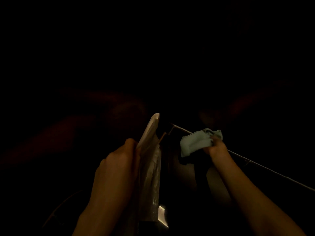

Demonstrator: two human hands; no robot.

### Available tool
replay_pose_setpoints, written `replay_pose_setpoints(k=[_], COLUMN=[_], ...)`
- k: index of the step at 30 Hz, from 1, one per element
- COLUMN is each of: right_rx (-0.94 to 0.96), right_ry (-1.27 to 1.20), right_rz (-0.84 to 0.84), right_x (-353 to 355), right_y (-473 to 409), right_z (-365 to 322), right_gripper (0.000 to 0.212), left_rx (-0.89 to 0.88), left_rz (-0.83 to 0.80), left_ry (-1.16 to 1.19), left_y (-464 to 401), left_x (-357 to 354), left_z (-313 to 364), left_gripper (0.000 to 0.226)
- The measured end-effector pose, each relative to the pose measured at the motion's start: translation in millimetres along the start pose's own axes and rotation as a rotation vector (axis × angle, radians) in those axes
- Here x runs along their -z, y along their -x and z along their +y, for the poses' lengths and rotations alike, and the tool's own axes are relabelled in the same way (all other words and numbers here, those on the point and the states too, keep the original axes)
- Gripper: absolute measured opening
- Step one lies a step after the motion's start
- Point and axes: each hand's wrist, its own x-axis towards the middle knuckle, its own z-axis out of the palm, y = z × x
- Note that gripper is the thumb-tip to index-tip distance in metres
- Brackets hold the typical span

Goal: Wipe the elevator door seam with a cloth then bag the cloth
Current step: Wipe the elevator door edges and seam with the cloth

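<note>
Right hand [215,148] grips blue cloth [196,142]; left hand [117,160] clasps pale door edge [150,130] in darkness

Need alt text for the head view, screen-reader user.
Very dark head view: the right hand grips a crumpled light blue cloth beside a thin metal edge, while the left hand holds a pale, clear-wrapped flat object upright. Everything else is black.

Room's basically pitch black, just a thin pale rail [265,165] catching light on the right, everything else lost.
</note>
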Motion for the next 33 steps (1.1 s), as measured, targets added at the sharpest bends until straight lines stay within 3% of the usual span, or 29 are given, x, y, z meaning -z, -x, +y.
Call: replay_pose_setpoints(k=[2,5,8,11,13,17,21,25,28,31,33], right_rx=[-0.023,-0.042,0.004,-0.07,-0.103,0.038,0.117,0.178,0.096,-0.025,-0.022], right_ry=[-0.097,-0.134,0.022,-0.062,-0.11,0.061,0.236,0.303,0.128,-0.122,-0.131], right_rz=[-0.037,0.052,0.06,0.046,0.003,0.045,0.01,-0.043,-0.059,0.027,0.067], right_x=[13.8,35.7,47.6,26.2,16.8,20.5,73.6,82.4,59.2,44.3,54.0], right_y=[0.9,4.5,8.9,13.5,9.6,2.8,27.1,39.6,23.7,-2.3,-6.6], right_z=[-1.4,-12.8,-13.0,-5.0,-1.6,-5.7,-23.0,-16.1,-14.1,-28.4,-37.9], right_gripper=[0.018,0.021,0.027,0.017,0.025,0.027,0.024,0.026,0.029,0.037,0.035], left_rx=[-0.008,-0.022,-0.037,-0.031,-0.031,-0.03,-0.06,-0.096,-0.106,-0.108,-0.113], left_rz=[0.0,0.0,-0.009,-0.012,-0.003,-0.009,0.02,0.021,0.018,0.01,0.011], left_ry=[0.007,0.027,0.021,0.031,0.037,0.037,0.049,0.023,0.012,0.024,0.03], left_y=[2.1,2.9,2.8,3.2,2.8,4.0,4.0,3.1,3.4,4.1,4.8], left_x=[-1.2,-2.1,-2.9,-2.4,-1.5,-1.9,-5.6,-10.9,-11.2,-10.4,-11.7], left_z=[-0.7,0.3,3.9,5.8,6.2,8.5,10.2,12.7,14.5,16.6,17.2], left_gripper=[0.006,0.009,0.007,0.009,0.013,0.008,0.009,0.008,0.006,0.004,0.005])
